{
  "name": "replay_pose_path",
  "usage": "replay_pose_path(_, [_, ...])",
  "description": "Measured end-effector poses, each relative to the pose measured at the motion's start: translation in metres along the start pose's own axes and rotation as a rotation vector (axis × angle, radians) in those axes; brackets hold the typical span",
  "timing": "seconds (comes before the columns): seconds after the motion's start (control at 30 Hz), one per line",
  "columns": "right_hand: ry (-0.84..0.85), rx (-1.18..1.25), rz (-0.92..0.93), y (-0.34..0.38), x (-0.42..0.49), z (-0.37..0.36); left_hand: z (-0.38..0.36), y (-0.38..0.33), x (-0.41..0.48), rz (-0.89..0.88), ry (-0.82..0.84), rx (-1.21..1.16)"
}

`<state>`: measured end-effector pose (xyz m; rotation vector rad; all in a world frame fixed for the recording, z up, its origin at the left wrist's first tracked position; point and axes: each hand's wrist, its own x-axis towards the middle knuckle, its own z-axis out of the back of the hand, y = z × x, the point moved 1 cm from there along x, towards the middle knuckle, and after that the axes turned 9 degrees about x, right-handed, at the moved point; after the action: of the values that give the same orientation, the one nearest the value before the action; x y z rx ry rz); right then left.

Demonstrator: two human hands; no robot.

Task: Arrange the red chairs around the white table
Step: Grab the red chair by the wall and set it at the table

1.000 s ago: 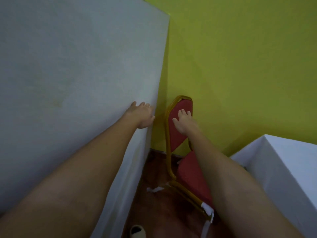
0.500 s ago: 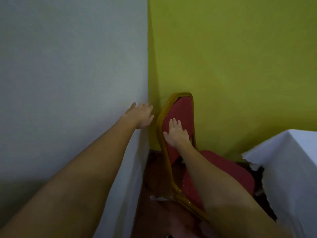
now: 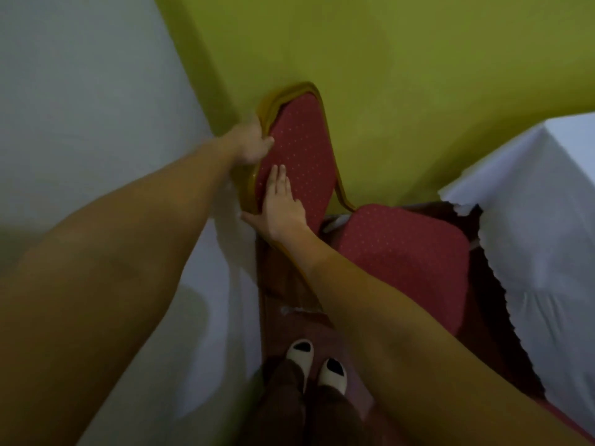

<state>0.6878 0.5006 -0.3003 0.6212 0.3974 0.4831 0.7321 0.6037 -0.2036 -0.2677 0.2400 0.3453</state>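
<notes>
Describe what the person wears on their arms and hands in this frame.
Nothing shows on either arm: both forearms are bare with no sleeves in view. The left hand and right hand wear no gloves, and no rings, watch or bracelets are visible.

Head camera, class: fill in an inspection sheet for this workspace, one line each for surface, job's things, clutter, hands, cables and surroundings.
Surface: reddish-brown floor, narrow strip between white cloths.
Job's things: red chair with gold frame, backrest towards the yellow-green wall; white-clothed table to the right, beside the seat.
Clutter: small white scrap on the floor.
Hands: left hand grips the backrest's frame edge; right hand lies flat on the backrest padding.
Cables: nothing seen.
Surroundings: white cloth surface at left; the person's shoes below.
</notes>
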Motion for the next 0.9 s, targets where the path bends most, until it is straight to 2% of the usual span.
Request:
replay_pose_path(0.13, [-0.041, 0.038, 0.006, -0.006, 0.004, -0.003, 0.003, -0.002, 0.033, -0.001, -0.022, -0.396])
replay_pose_path(0.23, [-0.045, 0.073, 0.006, -0.008, 0.003, -0.009, -0.001, 0.004, 0.048, -0.014, -0.013, -0.543])
replay_pose_path(0.6, [-0.05, 0.248, -0.05, -0.033, -0.004, 0.019, -0.017, -0.032, 0.062, -0.17, 0.007, -0.662])
replay_pose_path(0.9, [-0.057, 0.171, -0.053, -0.094, -0.045, 0.061, -0.038, -0.096, 0.044, -0.235, 0.082, -0.672])
